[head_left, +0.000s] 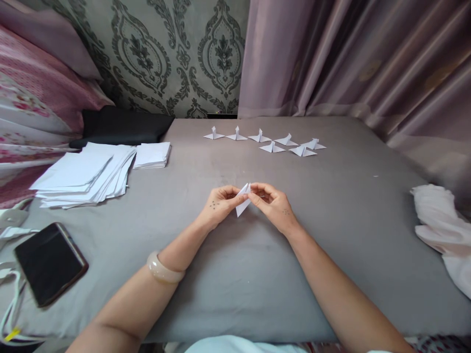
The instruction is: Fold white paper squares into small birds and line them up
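A small piece of folded white paper (241,204) is held between my two hands above the middle of the grey-covered table (235,284). It narrows to a point at the bottom, and two narrow tips stand up at its top. My left hand (221,203) pinches its left side, thumb in front. On the other side, my right hand (274,203) grips the upper right edge between thumb and fingers. Fingers partly hide the paper. Beyond my hands stand several folded paper birds (272,147) with spread wings.
Stacked white sheets (79,171) lie at the left, beside a smaller paper stack (151,155). Behind them is a black folded item (125,125). A dark tablet-like device (51,264) and white cables (13,299) occupy the near left. White cloth (441,225) lies at the right edge.
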{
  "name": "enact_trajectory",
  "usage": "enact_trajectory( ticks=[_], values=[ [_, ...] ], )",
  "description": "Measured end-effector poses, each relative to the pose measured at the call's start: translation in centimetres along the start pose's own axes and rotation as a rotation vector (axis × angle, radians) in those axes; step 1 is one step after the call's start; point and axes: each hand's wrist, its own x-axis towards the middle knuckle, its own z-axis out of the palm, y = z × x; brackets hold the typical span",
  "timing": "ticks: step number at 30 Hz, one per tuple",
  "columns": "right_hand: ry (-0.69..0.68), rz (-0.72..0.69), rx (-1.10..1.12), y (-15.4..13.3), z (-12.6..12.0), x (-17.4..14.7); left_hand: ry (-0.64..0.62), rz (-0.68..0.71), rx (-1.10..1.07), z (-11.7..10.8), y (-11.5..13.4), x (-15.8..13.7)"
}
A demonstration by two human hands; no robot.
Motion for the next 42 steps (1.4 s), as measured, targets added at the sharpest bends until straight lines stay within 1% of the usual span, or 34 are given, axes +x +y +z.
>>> enact_trajectory(
  ticks=[4,9,15,19,21,24,29,32,35,38,40,42],
  values=[
    [0.000,-0.016,0.014,-0.3,0.2,0.0,-0.041,0.030,0.064,0.3,0.1,-0.3],
    [0.027,-0.044,0.068,-0.4,0.2,-0.1,-0.050,-0.014,0.038,0.5,0.6,-0.5],
    [-0.019,0.090,0.161,-1.0,0.3,-0.3,-0.066,-0.034,0.026,0.6,0.7,-0.6],
    [0.041,0.045,0.126,-1.1,0.4,-0.2,-0.088,-0.079,0.045,0.7,0.8,-0.7],
    [0.051,0.057,0.120,-1.0,0.4,-0.2,-0.086,-0.103,0.047,0.7,0.8,-0.7],
    [0.038,0.128,0.126,-0.8,0.2,0.0,-0.057,-0.127,0.010,0.6,0.5,-0.6],
    [0.018,0.220,0.112,-0.4,0.3,0.0,0.030,-0.128,-0.103,-0.1,-0.2,0.0],
    [0.038,0.250,0.143,-0.1,0.4,0.1,0.021,-0.120,-0.104,-0.4,-0.5,0.4],
    [0.071,0.215,0.121,0.5,0.3,0.3,0.013,-0.077,-0.071,-0.6,-0.6,0.6],
    [0.081,0.117,-0.006,1.3,0.0,0.5,0.037,-0.027,-0.008,-0.6,-0.9,0.8],
    [0.072,0.061,-0.115,1.7,0.0,0.5,0.044,0.021,0.082,-0.6,-1.2,0.8],
    [0.055,0.028,-0.231,2.0,0.0,0.5,0.052,0.093,0.218,-0.7,-1.6,0.9]
  ],
)
